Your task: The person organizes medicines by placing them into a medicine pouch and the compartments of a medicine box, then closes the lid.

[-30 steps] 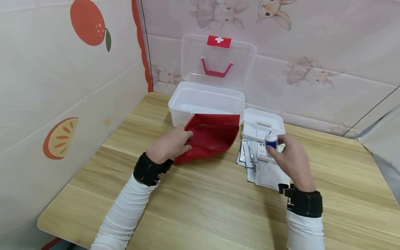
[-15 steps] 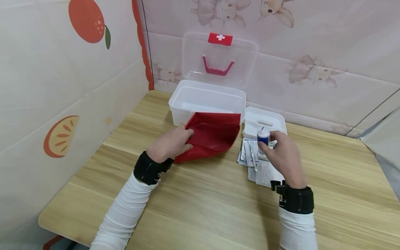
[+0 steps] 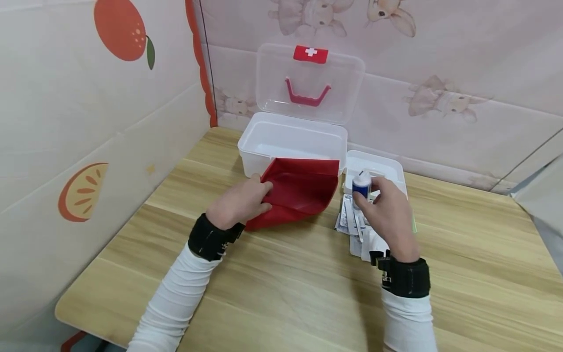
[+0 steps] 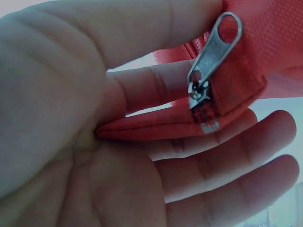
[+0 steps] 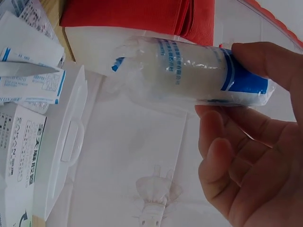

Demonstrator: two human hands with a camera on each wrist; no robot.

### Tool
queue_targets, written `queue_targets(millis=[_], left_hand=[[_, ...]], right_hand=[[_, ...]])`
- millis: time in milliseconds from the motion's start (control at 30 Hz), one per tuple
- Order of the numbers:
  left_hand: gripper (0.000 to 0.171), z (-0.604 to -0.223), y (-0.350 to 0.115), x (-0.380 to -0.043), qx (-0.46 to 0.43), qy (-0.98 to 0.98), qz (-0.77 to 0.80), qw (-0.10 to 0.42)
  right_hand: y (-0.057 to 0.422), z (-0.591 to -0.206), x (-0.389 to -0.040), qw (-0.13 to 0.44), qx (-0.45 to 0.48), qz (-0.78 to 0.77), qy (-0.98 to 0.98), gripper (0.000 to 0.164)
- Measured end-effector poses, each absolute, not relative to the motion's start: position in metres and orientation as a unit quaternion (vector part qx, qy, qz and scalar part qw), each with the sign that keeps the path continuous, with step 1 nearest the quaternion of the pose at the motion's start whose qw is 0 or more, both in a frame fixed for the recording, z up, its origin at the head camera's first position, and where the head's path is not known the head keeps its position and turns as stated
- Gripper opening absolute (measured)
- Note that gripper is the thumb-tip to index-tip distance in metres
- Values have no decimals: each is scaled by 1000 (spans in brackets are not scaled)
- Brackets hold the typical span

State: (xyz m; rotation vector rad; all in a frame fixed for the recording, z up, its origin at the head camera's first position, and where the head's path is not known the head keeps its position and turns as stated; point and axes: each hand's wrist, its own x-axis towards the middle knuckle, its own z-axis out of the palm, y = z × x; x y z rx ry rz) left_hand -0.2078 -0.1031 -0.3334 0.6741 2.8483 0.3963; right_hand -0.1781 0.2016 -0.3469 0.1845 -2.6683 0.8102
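My left hand [image 3: 237,203] grips the near-left edge of a red zip pouch [image 3: 303,190], whose mouth gapes. In the left wrist view the pouch's metal zipper pull [image 4: 215,49] hangs between thumb and fingers, and the other fingers extend below the fabric. A rolled bandage [image 5: 189,66] in clear wrapping with blue print is pinched at one end between the thumb and fingers of my right hand [image 3: 389,215]. This roll is held above flat paper packets [image 3: 347,212] and the near edge of a white tray [image 3: 391,168], to the right of the pouch.
Behind the pouch stands a white plastic box [image 3: 255,159], its clear lid [image 3: 272,78] raised against the wall. A printed carton [image 5: 21,161] lies among the packets, partly hidden by my right hand in the head view. The wooden table [image 3: 281,298] meets walls at left and back.
My right hand has carried the bandage roll leftward and slightly up, closer to the pouch. My left hand and the pouch have stayed in place.
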Motion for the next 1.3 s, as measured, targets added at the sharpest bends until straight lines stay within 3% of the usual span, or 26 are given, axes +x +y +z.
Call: queue_targets(millis=[633,1300], left_hand=[[40,-332,-102,-207,230,960,134,91],[37,-330,-101,-203,224,962,128,94]], right_hand=[[177,-349,-180,261,63,348,-898,38],[150,-353,-183,286,100,406,-862,40]])
